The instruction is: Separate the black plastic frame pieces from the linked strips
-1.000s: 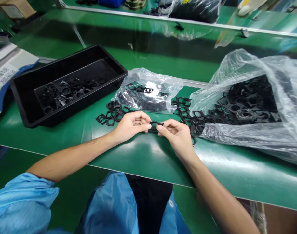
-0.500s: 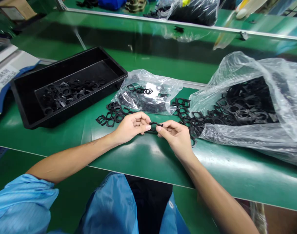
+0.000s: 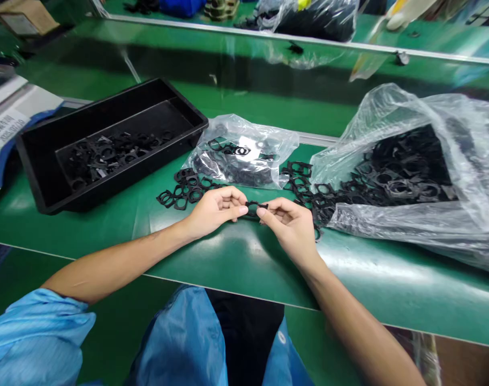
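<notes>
Between my two hands is a small black plastic ring frame (image 3: 252, 204), held just above the green table. My left hand (image 3: 221, 208) pinches its left end with thumb and fingers. At the other end, my right hand (image 3: 287, 217) grips it the same way. The fingers hide both ends of the part. Loose black frames (image 3: 182, 192) lie in a small group beyond my left hand. More of them (image 3: 304, 185) spill out behind my right hand.
A black tray (image 3: 148, 163) with many similar parts stands at the left. Behind my hands lies a clear plastic bag (image 3: 268, 136) of parts. A large open plastic bag (image 3: 389, 225) full of black frames fills the right. A metal rail (image 3: 244, 33) crosses the back.
Almost nothing differs. Both hands keep hold of the ring frame in the same spot, and the frame appears tilted very slightly. The view has shifted a little.
</notes>
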`<action>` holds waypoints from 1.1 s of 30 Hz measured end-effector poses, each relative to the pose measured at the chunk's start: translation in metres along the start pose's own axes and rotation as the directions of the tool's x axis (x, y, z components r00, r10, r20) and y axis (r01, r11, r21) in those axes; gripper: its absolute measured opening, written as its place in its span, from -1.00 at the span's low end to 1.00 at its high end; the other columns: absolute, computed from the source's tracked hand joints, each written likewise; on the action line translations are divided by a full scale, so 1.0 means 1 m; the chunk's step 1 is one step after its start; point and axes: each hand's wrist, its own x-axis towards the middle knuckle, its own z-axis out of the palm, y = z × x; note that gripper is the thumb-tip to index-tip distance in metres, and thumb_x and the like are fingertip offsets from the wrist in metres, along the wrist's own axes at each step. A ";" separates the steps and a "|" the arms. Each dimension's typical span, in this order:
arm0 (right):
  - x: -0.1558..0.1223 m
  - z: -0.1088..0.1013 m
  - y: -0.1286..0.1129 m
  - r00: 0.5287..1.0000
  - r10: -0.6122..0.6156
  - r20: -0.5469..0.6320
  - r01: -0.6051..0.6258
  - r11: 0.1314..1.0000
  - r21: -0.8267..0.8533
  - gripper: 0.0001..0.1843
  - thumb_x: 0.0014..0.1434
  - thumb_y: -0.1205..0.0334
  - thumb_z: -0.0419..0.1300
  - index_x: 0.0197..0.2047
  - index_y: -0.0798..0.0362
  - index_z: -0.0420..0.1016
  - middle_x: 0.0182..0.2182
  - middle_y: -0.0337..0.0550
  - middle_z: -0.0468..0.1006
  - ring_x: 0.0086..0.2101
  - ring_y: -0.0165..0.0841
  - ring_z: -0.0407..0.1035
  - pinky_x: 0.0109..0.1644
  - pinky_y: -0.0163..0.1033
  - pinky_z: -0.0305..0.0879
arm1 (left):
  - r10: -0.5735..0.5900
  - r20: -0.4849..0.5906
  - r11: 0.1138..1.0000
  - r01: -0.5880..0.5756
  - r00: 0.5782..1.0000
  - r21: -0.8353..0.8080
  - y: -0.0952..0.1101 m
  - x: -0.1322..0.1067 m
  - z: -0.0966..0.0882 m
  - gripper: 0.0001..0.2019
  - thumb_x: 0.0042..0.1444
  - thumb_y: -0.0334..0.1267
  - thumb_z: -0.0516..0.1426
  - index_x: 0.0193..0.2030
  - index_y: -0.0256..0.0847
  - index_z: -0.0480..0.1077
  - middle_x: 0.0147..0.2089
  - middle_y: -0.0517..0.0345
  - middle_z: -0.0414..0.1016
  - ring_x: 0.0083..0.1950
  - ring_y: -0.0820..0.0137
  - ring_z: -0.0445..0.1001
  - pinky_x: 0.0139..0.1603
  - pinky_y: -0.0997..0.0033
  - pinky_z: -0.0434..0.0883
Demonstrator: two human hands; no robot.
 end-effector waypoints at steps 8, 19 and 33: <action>0.000 0.000 -0.001 1.000 -0.016 0.003 0.016 1.000 -0.017 -0.62 0.03 -0.06 0.45 -0.45 0.04 0.47 -0.55 -0.28 0.45 -0.52 -0.44 0.35 -0.38 -0.31 0.35 | 0.008 0.010 0.999 -0.008 1.000 0.034 -0.001 0.000 -0.001 -0.63 -0.06 -0.05 0.43 -0.33 -0.29 0.46 -0.46 0.25 0.44 -0.48 0.57 0.39 -0.43 0.56 0.43; 0.001 -0.001 0.002 1.000 -0.010 -0.001 0.010 1.000 -0.001 -0.67 0.03 0.01 0.45 -0.44 0.05 0.49 -0.53 -0.28 0.47 -0.52 -0.44 0.35 -0.37 -0.30 0.36 | 0.007 0.016 0.999 -0.008 1.000 0.035 -0.002 0.000 -0.001 -0.63 -0.06 -0.07 0.43 -0.32 -0.29 0.46 -0.45 0.25 0.45 -0.47 0.57 0.39 -0.43 0.56 0.43; -0.002 -0.002 -0.001 0.997 -0.077 -0.009 0.075 0.990 -0.122 -0.77 0.10 0.09 0.40 -0.41 0.04 0.53 -0.47 -0.23 0.55 -0.44 -0.39 0.44 -0.27 -0.27 0.48 | 0.002 0.020 0.997 -0.003 1.000 0.071 -0.001 0.000 -0.001 -0.62 -0.06 -0.02 0.42 -0.33 -0.27 0.46 -0.46 0.25 0.44 -0.48 0.56 0.38 -0.43 0.54 0.42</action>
